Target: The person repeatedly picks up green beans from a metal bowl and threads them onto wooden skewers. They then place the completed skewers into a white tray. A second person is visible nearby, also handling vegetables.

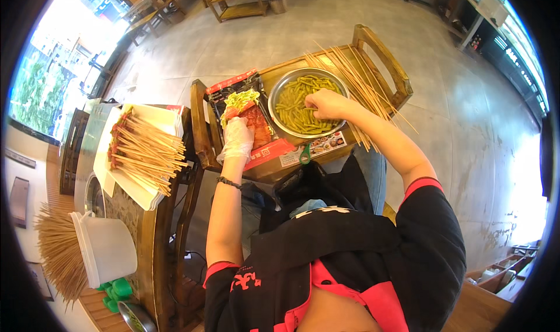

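My left hand (237, 137), in a clear plastic glove, holds a red meat slice with yellow-green leafy pieces (240, 101) on it, above an opened black and red food packet (262, 124). Bare, my right hand (324, 104) reaches into a round metal bowl (273, 109) of green pickled pepper or bean pieces (302, 89); its fingertips touch the pieces, and whether they grip one is hidden. Loose wooden skewers (361, 84) lie right of the bowl, across a wooden stool-like stand (280, 69). Green-handled scissors (305, 153) lie at its near edge beside a printed sheet (330, 144).
At the left, a table (146, 227) bears white trays (151, 109) with many filled skewers (144, 150). Nearer stands a white bucket (107, 249) of bare skewers, by green plastic items (117, 290) and a metal bowl (135, 316). The stand's raised wooden handle (387, 65) is at the right.
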The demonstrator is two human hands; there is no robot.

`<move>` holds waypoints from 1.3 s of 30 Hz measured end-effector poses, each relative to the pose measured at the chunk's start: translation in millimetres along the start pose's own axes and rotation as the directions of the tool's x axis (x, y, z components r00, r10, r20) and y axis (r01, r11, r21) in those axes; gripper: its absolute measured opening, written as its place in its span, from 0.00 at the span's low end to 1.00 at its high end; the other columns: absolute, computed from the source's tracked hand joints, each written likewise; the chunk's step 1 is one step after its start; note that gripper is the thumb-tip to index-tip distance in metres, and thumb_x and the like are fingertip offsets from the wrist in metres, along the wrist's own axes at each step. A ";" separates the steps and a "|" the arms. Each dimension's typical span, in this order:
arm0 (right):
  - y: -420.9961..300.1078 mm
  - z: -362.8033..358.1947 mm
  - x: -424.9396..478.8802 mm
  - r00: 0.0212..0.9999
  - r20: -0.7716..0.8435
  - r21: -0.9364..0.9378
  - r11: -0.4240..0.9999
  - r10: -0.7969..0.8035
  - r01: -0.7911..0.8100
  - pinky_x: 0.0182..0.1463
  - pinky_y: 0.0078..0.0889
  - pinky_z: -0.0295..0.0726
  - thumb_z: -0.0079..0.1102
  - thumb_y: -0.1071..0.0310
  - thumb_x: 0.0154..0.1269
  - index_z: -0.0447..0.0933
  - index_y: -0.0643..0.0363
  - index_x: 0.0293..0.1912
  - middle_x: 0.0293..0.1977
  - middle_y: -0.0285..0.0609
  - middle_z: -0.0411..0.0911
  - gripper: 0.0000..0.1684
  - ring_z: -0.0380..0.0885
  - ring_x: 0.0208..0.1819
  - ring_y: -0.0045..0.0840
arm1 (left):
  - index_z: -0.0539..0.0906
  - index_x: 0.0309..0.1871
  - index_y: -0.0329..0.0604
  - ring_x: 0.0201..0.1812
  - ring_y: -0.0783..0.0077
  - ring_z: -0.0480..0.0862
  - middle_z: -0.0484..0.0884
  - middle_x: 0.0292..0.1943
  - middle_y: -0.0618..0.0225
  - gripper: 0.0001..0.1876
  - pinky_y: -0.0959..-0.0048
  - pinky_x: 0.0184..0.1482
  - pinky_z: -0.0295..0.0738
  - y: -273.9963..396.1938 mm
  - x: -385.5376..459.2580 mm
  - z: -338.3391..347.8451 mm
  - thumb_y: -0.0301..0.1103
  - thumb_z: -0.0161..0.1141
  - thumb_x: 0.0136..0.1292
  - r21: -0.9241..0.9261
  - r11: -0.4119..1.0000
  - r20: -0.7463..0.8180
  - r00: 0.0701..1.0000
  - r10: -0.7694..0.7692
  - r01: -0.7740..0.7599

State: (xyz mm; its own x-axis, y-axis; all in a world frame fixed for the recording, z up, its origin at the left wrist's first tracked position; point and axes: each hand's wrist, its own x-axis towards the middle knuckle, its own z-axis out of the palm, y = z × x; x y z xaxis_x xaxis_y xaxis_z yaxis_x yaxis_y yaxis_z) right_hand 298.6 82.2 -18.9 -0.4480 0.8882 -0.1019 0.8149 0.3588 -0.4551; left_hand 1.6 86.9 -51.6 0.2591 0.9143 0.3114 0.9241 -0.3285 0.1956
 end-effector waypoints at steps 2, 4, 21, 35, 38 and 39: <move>11.3 -0.4 -0.1 0.997 -0.073 0.070 0.997 0.023 -0.018 0.48 0.40 0.77 0.57 0.76 0.49 0.79 0.62 0.42 0.38 0.53 0.81 0.16 0.80 0.44 0.43 | 0.84 0.31 0.36 0.39 0.49 0.83 0.84 0.32 0.50 0.13 0.58 0.46 0.78 -0.7 7.7 13.3 0.39 0.62 0.57 0.082 0.996 0.070 0.997 -0.033 0.027; 8.8 -12.8 -8.4 0.995 -0.079 0.074 0.996 0.062 -0.056 0.53 0.39 0.76 0.55 0.78 0.51 0.79 0.63 0.45 0.43 0.52 0.81 0.18 0.79 0.50 0.41 | 0.85 0.31 0.36 0.37 0.51 0.85 0.84 0.33 0.50 0.15 0.59 0.44 0.79 2.1 19.1 19.2 0.42 0.61 0.59 0.161 0.983 0.080 0.992 -0.101 0.087; 13.1 8.1 -13.6 0.993 -0.114 0.008 1.000 -0.005 0.006 0.54 0.42 0.76 0.65 0.66 0.52 0.78 0.61 0.47 0.43 0.52 0.80 0.21 0.78 0.49 0.43 | 0.86 0.29 0.34 0.36 0.52 0.86 0.84 0.30 0.46 0.10 0.61 0.43 0.81 9.9 34.0 13.1 0.33 0.60 0.50 0.023 0.985 0.037 0.984 -0.172 0.171; 10.9 14.4 -4.7 0.963 -0.250 0.096 0.987 -0.097 0.125 0.50 0.40 0.76 0.61 0.72 0.55 0.77 0.61 0.45 0.41 0.50 0.80 0.16 0.78 0.46 0.44 | 0.80 0.50 0.37 0.41 0.64 0.82 0.83 0.43 0.62 0.15 0.65 0.44 0.79 3.7 -10.5 -4.5 0.23 0.55 0.58 -0.765 -0.365 0.630 0.735 -0.251 0.530; 11.3 15.7 -1.8 0.928 -0.344 0.029 0.986 -0.143 0.163 0.52 0.39 0.76 0.58 0.73 0.59 0.77 0.61 0.47 0.42 0.51 0.80 0.14 0.77 0.47 0.44 | 0.75 0.58 0.36 0.46 0.64 0.81 0.80 0.48 0.62 0.24 0.66 0.49 0.78 8.0 -11.2 -5.5 0.16 0.52 0.56 -0.782 -0.455 0.495 0.868 -0.039 0.425; 13.4 17.4 -0.4 0.906 -0.387 0.021 0.980 -0.175 0.198 0.50 0.38 0.77 0.56 0.74 0.60 0.77 0.61 0.47 0.41 0.51 0.80 0.14 0.78 0.45 0.44 | 0.75 0.59 0.36 0.47 0.64 0.81 0.80 0.49 0.61 0.24 0.67 0.49 0.78 11.1 -11.2 -7.6 0.16 0.52 0.56 -0.799 -0.432 0.475 0.879 -0.029 0.418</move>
State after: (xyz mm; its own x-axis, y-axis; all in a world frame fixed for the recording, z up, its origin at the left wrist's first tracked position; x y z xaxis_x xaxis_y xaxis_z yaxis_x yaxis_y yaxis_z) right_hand 303.3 81.6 -40.4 -0.4057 0.8526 0.3292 0.7022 0.5214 -0.4849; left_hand 6.8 71.2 -45.8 0.3343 0.9263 -0.1738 -0.5155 0.3341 0.7891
